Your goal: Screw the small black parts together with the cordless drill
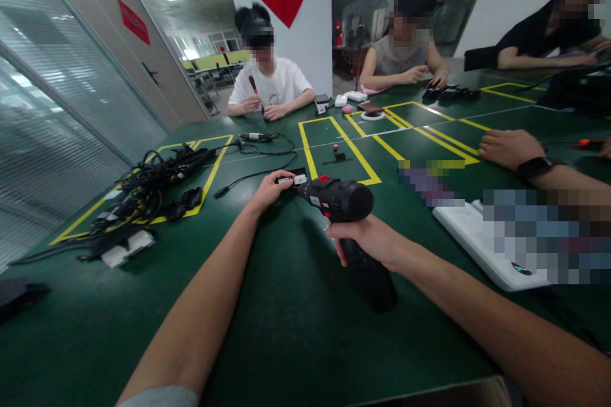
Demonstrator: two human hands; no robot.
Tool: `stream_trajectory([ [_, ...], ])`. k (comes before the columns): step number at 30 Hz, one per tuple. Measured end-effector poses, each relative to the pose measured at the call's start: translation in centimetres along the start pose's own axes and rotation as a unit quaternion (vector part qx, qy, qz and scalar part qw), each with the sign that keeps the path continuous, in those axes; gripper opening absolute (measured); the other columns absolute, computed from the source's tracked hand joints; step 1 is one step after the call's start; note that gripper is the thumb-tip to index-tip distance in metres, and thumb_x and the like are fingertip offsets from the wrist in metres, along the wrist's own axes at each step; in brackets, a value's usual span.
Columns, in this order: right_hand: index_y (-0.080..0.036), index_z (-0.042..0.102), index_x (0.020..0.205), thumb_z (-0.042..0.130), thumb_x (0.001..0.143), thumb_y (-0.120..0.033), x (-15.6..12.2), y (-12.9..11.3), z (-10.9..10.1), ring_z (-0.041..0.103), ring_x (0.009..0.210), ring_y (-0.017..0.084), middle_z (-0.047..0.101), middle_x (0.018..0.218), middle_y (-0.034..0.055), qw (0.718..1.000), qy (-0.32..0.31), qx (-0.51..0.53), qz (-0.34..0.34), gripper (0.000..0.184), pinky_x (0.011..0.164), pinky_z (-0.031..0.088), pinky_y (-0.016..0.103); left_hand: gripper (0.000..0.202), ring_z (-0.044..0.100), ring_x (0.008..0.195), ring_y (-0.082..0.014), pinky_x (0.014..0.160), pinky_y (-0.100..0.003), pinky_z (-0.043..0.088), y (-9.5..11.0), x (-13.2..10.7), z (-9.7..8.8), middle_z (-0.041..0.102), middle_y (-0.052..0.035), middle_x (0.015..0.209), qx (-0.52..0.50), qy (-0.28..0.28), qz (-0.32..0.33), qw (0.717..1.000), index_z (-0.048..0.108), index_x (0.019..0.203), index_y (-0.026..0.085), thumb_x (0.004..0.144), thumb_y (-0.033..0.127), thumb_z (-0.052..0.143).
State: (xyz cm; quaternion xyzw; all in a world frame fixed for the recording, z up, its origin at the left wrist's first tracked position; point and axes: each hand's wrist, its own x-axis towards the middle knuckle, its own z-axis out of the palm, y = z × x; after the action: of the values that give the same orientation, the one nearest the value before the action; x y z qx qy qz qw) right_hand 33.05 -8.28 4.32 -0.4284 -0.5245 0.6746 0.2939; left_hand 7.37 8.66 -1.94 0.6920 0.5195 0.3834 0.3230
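A wide green table [286, 331] marked with yellow tape boxes, seen from above by the person working at it. Other people sit along its far edge and at the right. A tangle of black cables [153, 187] is heaped inside one taped box at the left, out of the working area. A flat white device [477, 241] lies to the right.

At centre, the right hand [370, 243] is wrapped tight around the grip of a black cordless driver [341, 200], held level so its nose points left. The left hand [270, 191] pinches a small black part [294, 179] with its fingertips and presses it flat on the table, steadying it against the tool. The tip seems to meet the part, though the contact is too small to confirm.
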Motion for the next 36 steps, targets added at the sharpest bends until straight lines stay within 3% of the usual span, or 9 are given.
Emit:
stream_trajectory([
  [14,-0.017,0.058,0.084,0.062,0.076,-0.024,-0.25,-0.56,0.13,0.058,0.046,0.016,0.061,0.054,0.0001,1.000,-0.008,-0.004,0.004,0.012,0.050,0.044,0.028,0.039,0.061,0.093,-0.0231,0.092,-0.037,0.045,-0.64,0.17,0.05,0.072,-0.0074,0.101,-0.016,0.013,-0.004,1.000,0.074,0.104,0.016,0.073,0.039,0.069],
  [31,-0.016,0.059,0.082,0.060,0.076,-0.023,-0.27,-0.69,0.03,0.058,0.047,0.016,0.062,0.052,0.0017,1.000,-0.005,-0.010,0.000,0.010,0.050,0.044,0.028,0.039,0.062,0.098,-0.0250,0.098,-0.039,0.044,-0.47,0.13,-0.08,0.073,-0.0074,0.105,-0.002,0.011,-0.010,1.000,0.074,0.106,0.017,0.074,0.038,0.068],
  [36,-0.013,0.063,0.107,0.060,0.076,-0.022,-0.52,-0.88,-0.05,0.058,0.047,0.017,0.063,0.054,0.0009,1.000,-0.007,-0.017,-0.003,0.032,0.053,0.045,0.029,0.038,0.062,0.098,-0.0249,0.098,-0.039,0.044,-0.48,0.21,-0.10,0.073,-0.0065,0.102,0.007,0.009,-0.009,1.000,0.074,0.106,0.018,0.074,0.037,0.067],
])
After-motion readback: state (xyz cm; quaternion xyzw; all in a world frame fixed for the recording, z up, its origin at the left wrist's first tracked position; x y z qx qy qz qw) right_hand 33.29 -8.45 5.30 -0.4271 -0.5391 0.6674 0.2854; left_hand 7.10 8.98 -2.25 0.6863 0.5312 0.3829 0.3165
